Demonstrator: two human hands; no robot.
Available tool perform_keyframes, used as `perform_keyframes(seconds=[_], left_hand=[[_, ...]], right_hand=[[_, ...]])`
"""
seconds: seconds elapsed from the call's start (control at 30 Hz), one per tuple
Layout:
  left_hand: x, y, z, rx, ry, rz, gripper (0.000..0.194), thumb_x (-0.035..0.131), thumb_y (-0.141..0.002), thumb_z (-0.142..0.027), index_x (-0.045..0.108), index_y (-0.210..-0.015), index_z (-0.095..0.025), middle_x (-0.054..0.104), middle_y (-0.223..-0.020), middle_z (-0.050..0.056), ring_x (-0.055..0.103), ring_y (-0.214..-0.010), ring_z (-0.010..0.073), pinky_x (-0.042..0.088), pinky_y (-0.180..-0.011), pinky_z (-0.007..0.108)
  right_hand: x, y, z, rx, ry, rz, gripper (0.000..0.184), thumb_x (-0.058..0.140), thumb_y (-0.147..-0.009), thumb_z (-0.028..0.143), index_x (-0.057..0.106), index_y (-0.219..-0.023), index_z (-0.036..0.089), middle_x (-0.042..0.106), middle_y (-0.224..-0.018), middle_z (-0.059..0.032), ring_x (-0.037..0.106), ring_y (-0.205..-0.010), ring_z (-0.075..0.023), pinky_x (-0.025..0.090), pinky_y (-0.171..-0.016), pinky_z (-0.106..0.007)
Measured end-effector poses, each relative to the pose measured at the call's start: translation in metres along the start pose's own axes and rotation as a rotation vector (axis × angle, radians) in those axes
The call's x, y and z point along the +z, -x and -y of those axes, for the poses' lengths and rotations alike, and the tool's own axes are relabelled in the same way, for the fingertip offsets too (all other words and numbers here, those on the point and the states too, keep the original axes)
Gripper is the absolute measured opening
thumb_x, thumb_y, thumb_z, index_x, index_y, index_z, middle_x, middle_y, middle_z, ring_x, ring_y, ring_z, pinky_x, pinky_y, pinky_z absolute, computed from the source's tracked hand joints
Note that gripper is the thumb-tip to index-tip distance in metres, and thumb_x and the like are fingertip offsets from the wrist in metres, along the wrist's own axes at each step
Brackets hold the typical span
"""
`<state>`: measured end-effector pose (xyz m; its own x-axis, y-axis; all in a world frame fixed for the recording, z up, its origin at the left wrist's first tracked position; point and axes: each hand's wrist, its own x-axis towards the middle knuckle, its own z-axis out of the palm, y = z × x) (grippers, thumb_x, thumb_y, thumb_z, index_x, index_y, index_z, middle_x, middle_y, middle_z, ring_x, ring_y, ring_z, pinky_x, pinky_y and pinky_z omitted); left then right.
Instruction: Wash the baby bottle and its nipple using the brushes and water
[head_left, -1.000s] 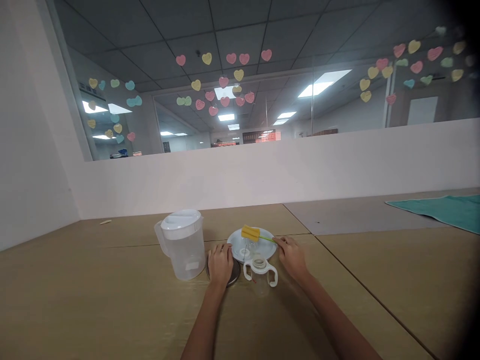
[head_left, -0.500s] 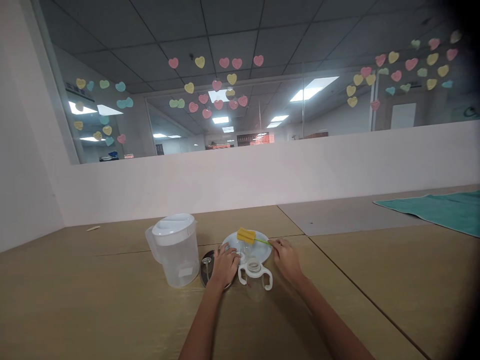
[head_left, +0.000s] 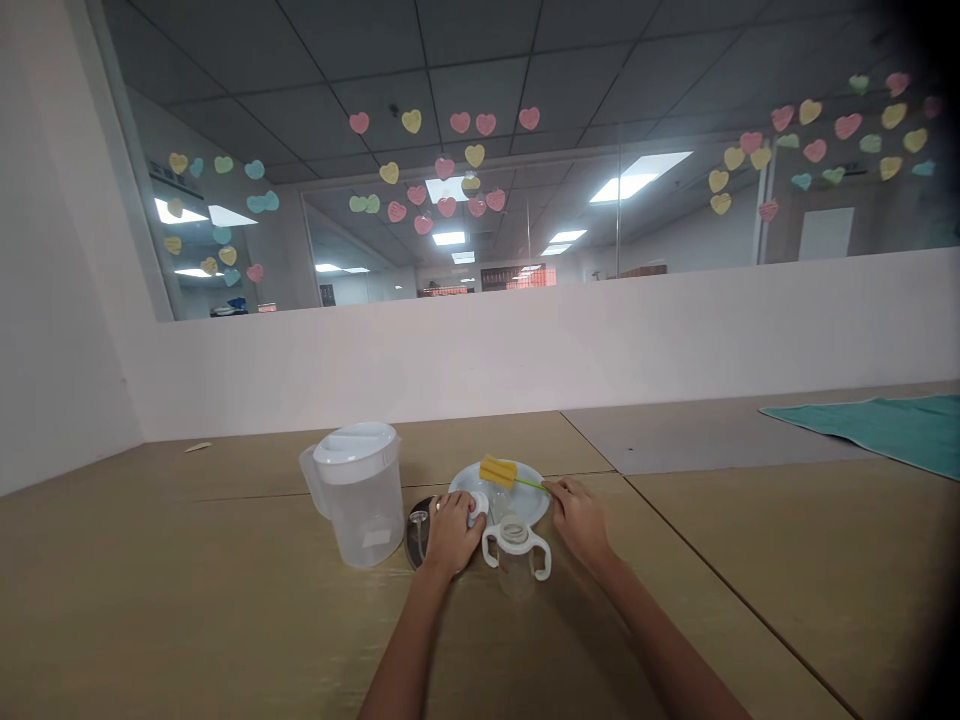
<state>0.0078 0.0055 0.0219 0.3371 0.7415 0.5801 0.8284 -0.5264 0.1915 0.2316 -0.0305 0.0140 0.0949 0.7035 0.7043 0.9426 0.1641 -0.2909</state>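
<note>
My left hand [head_left: 450, 532] is closed on a small white ring-shaped lid [head_left: 477, 509] at the near left edge of a white plate [head_left: 534, 502]. My right hand [head_left: 579, 518] pinches the green handle of a yellow sponge brush [head_left: 499, 470] that lies across the plate. A clear two-handled baby cup [head_left: 516, 551] stands upright between my hands, in front of the plate. A round metal lid [head_left: 417, 530] lies flat on the table just left of my left hand.
A clear lidded plastic pitcher [head_left: 358, 492] stands left of the metal lid. A teal towel [head_left: 885, 424] lies at the far right of the wooden table [head_left: 225, 600]. A low white wall and a window with heart stickers rise behind.
My left hand moved from the metal lid to the plate's edge and took hold of the small white ring lid. The right hand stayed on the brush handle.
</note>
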Motion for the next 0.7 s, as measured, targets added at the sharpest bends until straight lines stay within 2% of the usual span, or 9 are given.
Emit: perform_keyframes(seconds=[0.1,0.17,0.3,0.37,0.43,0.5,0.57,0.7], left_hand=[[0.003,0.0,0.001,-0.057,0.154,-0.022,0.016,0.046,-0.082,-0.033,0.055,-0.081,-0.02,0.062,-0.09,0.003,0.052,-0.094,0.0218,0.03,-0.091,0.039],[0.006,-0.001,0.002,-0.117,0.327,-0.099,0.017,0.048,-0.082,-0.036,0.054,-0.084,-0.02,0.062,-0.093,0.004,0.053,-0.097,0.0223,0.033,-0.09,0.039],[0.008,-0.005,0.003,-0.276,0.909,-0.266,0.033,0.059,-0.075,-0.04,0.049,-0.099,-0.019,0.063,-0.097,0.007,0.059,-0.088,0.0194,0.043,-0.083,0.035],[0.007,-0.008,0.002,-0.326,1.215,-0.273,0.044,0.064,-0.072,-0.039,0.048,-0.106,-0.019,0.063,-0.105,0.009,0.061,-0.092,0.0189,0.046,-0.082,0.033],[0.004,-0.01,0.0,-0.352,1.414,-0.262,0.047,0.066,-0.07,-0.039,0.05,-0.109,-0.019,0.061,-0.113,0.01,0.059,-0.1,0.0197,0.046,-0.084,0.032],[0.001,-0.011,-0.002,-0.368,1.482,-0.251,0.045,0.067,-0.07,-0.04,0.055,-0.107,-0.017,0.062,-0.113,0.011,0.058,-0.101,0.02,0.047,-0.083,0.031],[-0.002,-0.01,-0.003,-0.371,1.449,-0.244,0.043,0.066,-0.07,-0.042,0.059,-0.104,-0.016,0.064,-0.106,0.01,0.06,-0.095,0.0194,0.048,-0.079,0.029],[-0.006,-0.007,-0.005,-0.334,1.246,-0.206,0.042,0.064,-0.068,-0.049,0.065,-0.092,-0.014,0.068,-0.089,0.007,0.061,-0.076,0.0162,0.048,-0.066,0.025]], right_hand=[[0.002,0.001,0.0,-0.015,-0.028,-0.031,0.038,0.039,-0.079,0.007,0.066,-0.103,0.02,0.063,-0.086,-0.0053,0.055,-0.083,-0.0167,0.04,-0.074,-0.024],[0.001,0.002,0.001,-0.023,-0.074,-0.072,0.038,0.039,-0.078,0.008,0.066,-0.102,0.019,0.064,-0.087,-0.0055,0.056,-0.083,-0.017,0.04,-0.073,-0.025],[-0.001,0.006,0.008,0.011,-0.211,-0.201,0.034,0.039,-0.079,0.013,0.068,-0.097,0.019,0.065,-0.088,-0.005,0.058,-0.078,-0.0159,0.042,-0.067,-0.024],[-0.002,0.008,0.012,-0.019,-0.271,-0.208,0.033,0.04,-0.079,0.015,0.068,-0.095,0.02,0.065,-0.086,-0.0042,0.059,-0.075,-0.0148,0.042,-0.064,-0.023],[-0.001,0.009,0.013,-0.088,-0.313,-0.17,0.034,0.04,-0.078,0.014,0.069,-0.094,0.021,0.065,-0.083,-0.0033,0.06,-0.072,-0.0136,0.042,-0.061,-0.021],[0.0,0.01,0.011,-0.142,-0.338,-0.138,0.035,0.04,-0.078,0.013,0.07,-0.093,0.022,0.064,-0.08,-0.0024,0.059,-0.068,-0.0123,0.042,-0.058,-0.02],[0.001,0.01,0.008,-0.191,-0.34,-0.141,0.034,0.04,-0.077,0.012,0.07,-0.091,0.021,0.064,-0.077,-0.002,0.059,-0.065,-0.0111,0.041,-0.055,-0.019],[-0.002,0.011,0.001,-0.334,-0.256,-0.262,0.034,0.041,-0.073,0.01,0.07,-0.088,0.02,0.064,-0.075,-0.0029,0.058,-0.066,-0.0115,0.042,-0.058,-0.02]])
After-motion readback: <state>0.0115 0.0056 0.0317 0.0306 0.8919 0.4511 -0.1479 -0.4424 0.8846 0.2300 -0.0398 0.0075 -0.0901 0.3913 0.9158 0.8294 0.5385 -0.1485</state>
